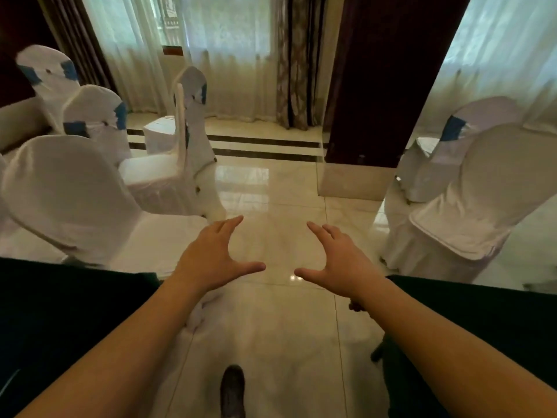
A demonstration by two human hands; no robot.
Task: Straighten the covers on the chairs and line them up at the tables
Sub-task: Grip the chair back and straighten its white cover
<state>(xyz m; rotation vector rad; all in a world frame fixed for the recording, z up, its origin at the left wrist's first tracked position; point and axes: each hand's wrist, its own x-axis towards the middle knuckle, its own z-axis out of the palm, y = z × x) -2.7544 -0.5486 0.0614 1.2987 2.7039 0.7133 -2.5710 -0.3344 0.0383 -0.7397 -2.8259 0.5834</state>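
My left hand (212,256) and my right hand (337,260) are stretched out over the shiny floor, fingers spread, holding nothing. Several chairs in white covers stand on the left: a near one seen from behind (66,194), one side-on (164,179), and two with blue sashes (93,116) further back. On the right, a white-covered chair (470,200) stands close, with a blue-sashed chair (446,152) behind it. Neither hand touches a chair. Dark tables flank me at lower left (60,312) and lower right (482,321).
A glossy tiled aisle (280,188) runs ahead between the chair groups. A dark pillar (379,86) rises at centre right. Sheer curtains (229,55) cover windows at the back. My shoe (232,390) shows at the bottom.
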